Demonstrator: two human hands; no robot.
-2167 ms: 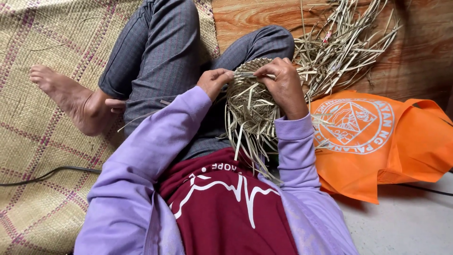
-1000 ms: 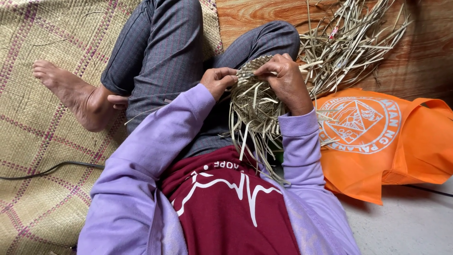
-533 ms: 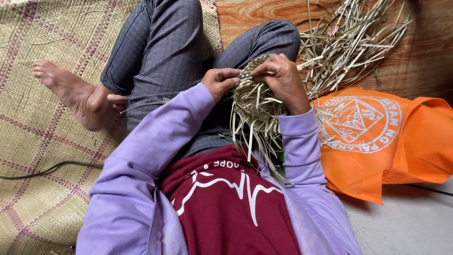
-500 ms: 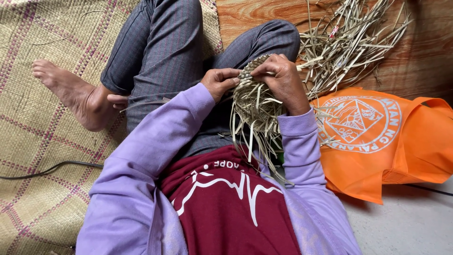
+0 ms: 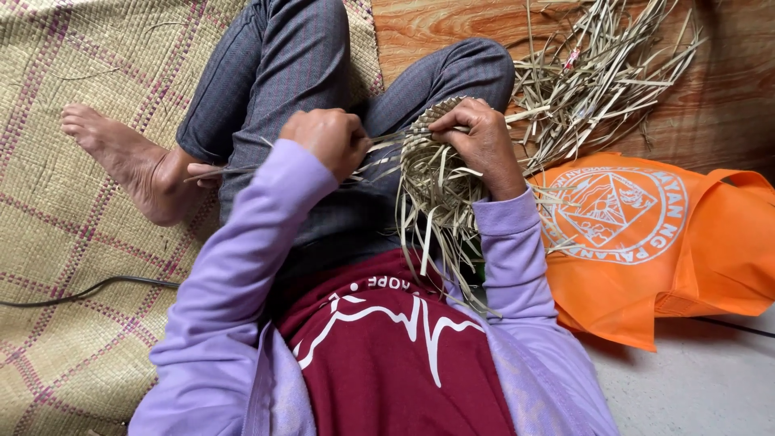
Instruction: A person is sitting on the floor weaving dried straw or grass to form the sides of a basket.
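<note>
Here, woven straw piece point(image 5: 436, 173) between left hand point(image 5: 327, 139) and right hand point(image 5: 478, 137), both grips closed on its strips.

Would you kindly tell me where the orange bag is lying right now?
In the head view the orange bag lies on the floor to the person's right, beside the right hand and just below the loose pile of dry strips.

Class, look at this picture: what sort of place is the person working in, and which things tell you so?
Probably a home floor used for hand weaving: a woven floor mat, a pile of dried straw strips on wood-patterned flooring, and an orange cloth bag.
</note>
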